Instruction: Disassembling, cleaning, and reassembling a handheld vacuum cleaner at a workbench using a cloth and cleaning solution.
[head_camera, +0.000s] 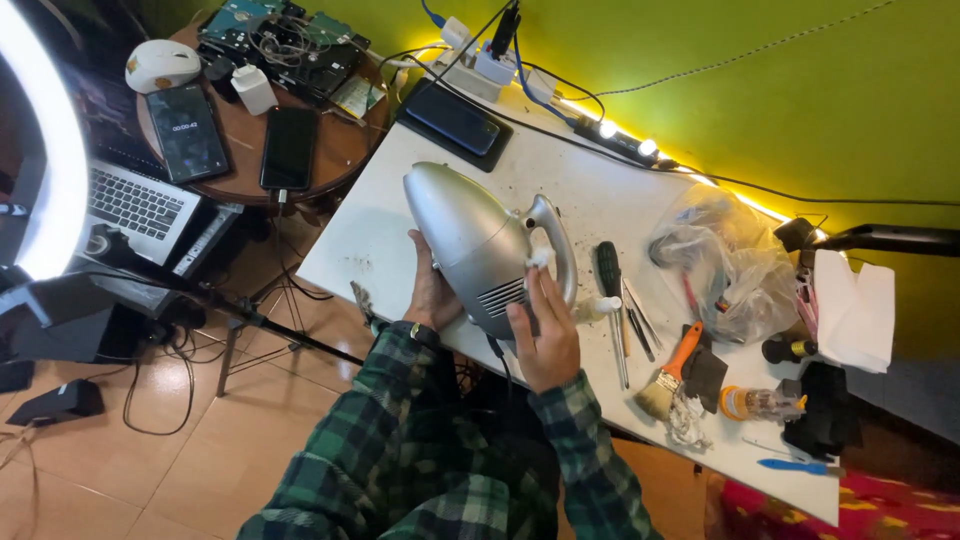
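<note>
White tabletop (380, 240), scuffed and flecked with dirt, is filling the middle of the view, set against a green wall above a tiled floor. Nearest the camera, two arms in green plaid sleeves are reaching up to a silver handheld vacuum cleaner (470, 235) resting at the table's near edge. Left hand (430, 298) is cupping the underside of the body, fingers closed around it to steady it. Right hand (545, 335) is pinching a small white wad (540, 257) against the body just inside the handle loop, beside the vent grille, so the casing looks to be getting wiped; working further around it would call for turning the body while the left hand is bracing it. Just to the right, a black-handled screwdriver (607, 268) is lying with slimmer tools beside it, then an orange-handled paintbrush (668, 375). Further right, a crumpled clear plastic bag (730, 260) and small clutter are crowding that end. Behind the vacuum, a dark phone (455, 118) is lying on a black pad, with a white power strip (480, 60) beyond. Far left, a round wooden table (250, 160) is holding phones and circuit boards.
</note>
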